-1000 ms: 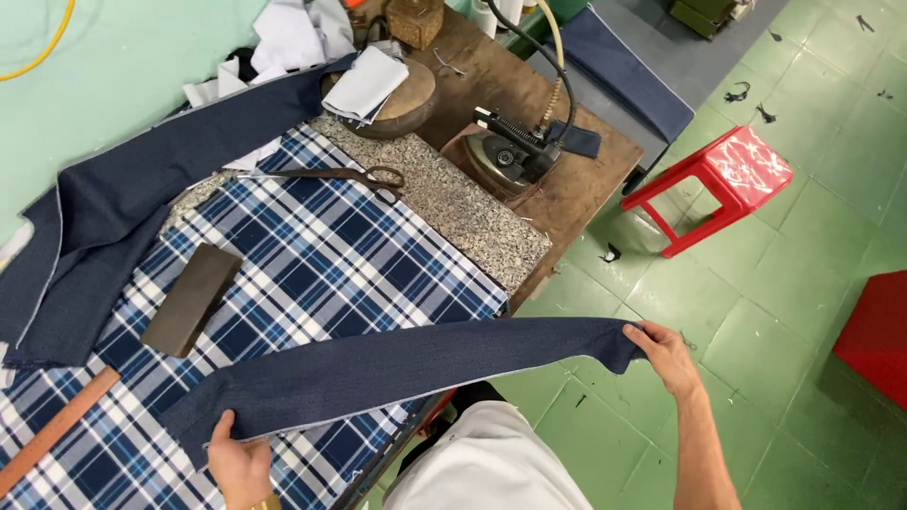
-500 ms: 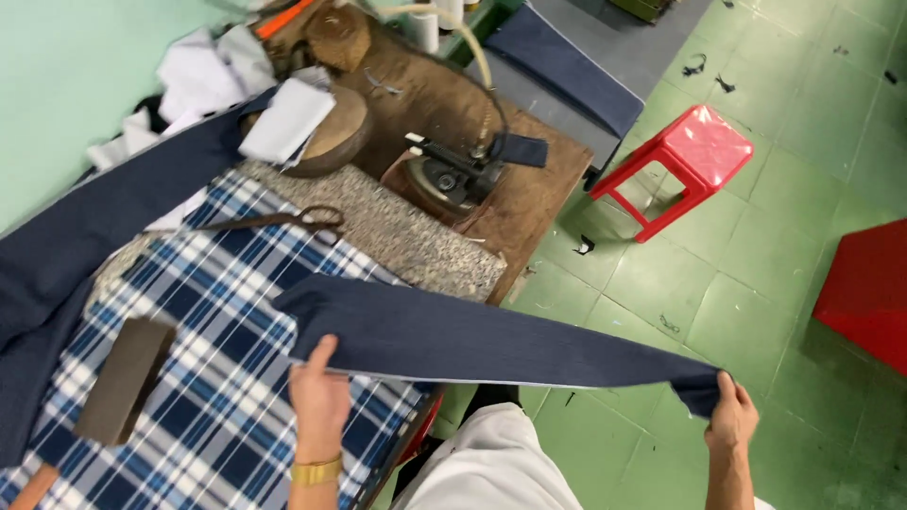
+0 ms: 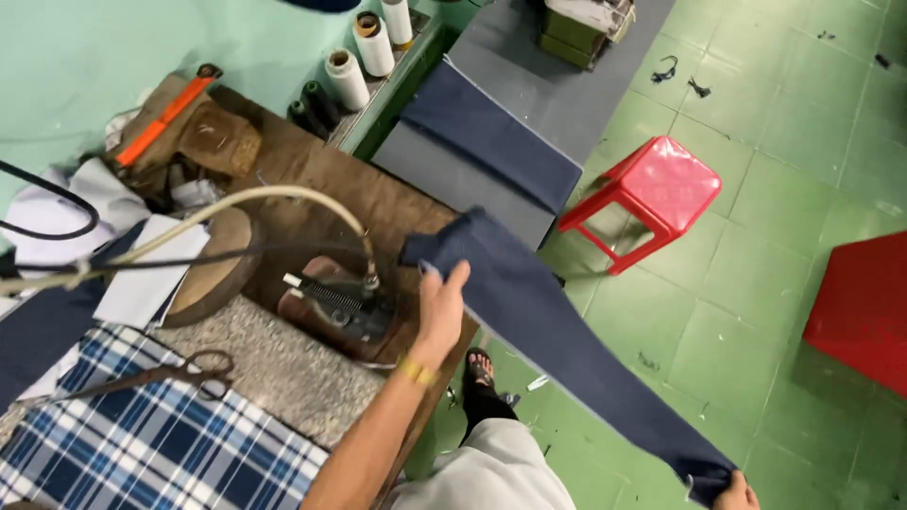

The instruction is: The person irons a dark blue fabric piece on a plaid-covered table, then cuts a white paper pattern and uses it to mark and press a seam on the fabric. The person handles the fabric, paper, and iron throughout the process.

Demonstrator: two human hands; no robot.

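A long strip of dark blue fabric (image 3: pixel 557 331) hangs in the air between my two hands. My left hand (image 3: pixel 441 304), with a yellow watch on its wrist, holds the strip's upper end above the right edge of the brown wooden table (image 3: pixel 378 203). My right hand (image 3: pixel 732 493) grips the lower end at the bottom edge of the view, over the green tiled floor. A flat iron (image 3: pixel 342 304) with a hose sits on the table just left of my left hand.
Scissors (image 3: pixel 151 375) lie by a blue plaid cloth (image 3: pixel 161 449) on a speckled pad. More dark blue fabric (image 3: pixel 487 137) lies on a grey table beyond. Thread spools (image 3: pixel 364 47) stand along the wall. A red plastic stool (image 3: pixel 657 194) and a red box (image 3: pixel 860 312) stand on the floor.
My left hand has carried its end of the strip off the plaid cloth, up and right past the iron. My right hand dropped lower. The view swung toward the far table.
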